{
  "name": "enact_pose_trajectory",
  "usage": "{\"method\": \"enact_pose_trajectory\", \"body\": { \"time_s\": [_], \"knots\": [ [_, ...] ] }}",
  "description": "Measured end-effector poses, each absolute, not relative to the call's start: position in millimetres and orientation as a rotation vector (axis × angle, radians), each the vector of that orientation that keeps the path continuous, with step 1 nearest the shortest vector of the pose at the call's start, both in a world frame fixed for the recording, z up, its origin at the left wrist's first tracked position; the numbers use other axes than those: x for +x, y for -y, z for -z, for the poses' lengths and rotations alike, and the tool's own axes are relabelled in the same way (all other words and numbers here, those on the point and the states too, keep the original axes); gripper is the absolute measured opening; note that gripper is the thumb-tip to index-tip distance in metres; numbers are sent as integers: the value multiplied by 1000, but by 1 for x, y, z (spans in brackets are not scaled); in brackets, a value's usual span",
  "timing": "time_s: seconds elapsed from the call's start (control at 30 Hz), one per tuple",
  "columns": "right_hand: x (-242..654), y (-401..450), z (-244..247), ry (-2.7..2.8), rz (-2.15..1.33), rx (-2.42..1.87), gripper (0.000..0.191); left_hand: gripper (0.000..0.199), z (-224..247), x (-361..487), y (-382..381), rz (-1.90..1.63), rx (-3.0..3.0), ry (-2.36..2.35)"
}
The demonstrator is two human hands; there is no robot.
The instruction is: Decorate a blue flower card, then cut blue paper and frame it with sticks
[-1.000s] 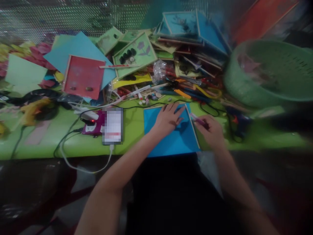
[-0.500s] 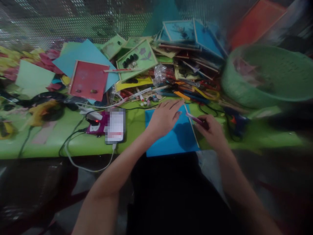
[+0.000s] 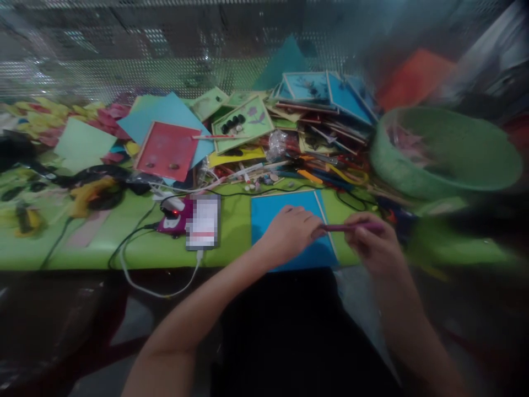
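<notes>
My right hand [image 3: 374,240] is closed around a slim purple pen-like tool [image 3: 341,226], held level above the right edge of the blue sheet. I cannot make out its exact kind. At the tool's left end are the curled fingers of my left hand [image 3: 291,229], pinching or touching its tip, which they hide. Beneath my left hand lies the blue sheet [image 3: 273,207] at the table's front edge. Thin pale wooden strips [image 3: 320,204] run along its right side and top.
A phone [image 3: 203,223] on a white cable lies left of the sheet, beside a purple power strip [image 3: 177,220]. Framed pictures [image 3: 242,124], sticks and coloured paper are heaped behind. A green basket [image 3: 446,154] stands at right; a yellow glue gun [image 3: 88,196] lies at left.
My left hand has curled from lying flat over the sheet to the tool's tip. The tool has lifted off the sheet's edge and turned level. The camera view has tilted up.
</notes>
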State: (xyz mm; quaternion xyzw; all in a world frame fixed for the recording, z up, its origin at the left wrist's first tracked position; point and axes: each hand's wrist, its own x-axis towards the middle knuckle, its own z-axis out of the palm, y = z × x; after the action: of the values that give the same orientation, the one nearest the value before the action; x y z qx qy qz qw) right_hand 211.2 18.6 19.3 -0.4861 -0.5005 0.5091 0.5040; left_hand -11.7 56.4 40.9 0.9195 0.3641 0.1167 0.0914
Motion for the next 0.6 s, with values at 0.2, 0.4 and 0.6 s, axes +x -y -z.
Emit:
{"method": "enact_pose_trajectory", "body": {
  "time_s": [0.2,0.4,0.6],
  "knots": [
    [192,-16,-18,1143,-1112,-1070,30,33,-46,-7,-48,-243,2644,-1073],
    [183,-15,-22,1038,-916,-1135,28,36,-56,-2,-50,-247,2602,-1061],
    [185,-18,-24,967,-862,-1085,27,38,-61,5,-53,-240,2571,-1014]
  ]
}}
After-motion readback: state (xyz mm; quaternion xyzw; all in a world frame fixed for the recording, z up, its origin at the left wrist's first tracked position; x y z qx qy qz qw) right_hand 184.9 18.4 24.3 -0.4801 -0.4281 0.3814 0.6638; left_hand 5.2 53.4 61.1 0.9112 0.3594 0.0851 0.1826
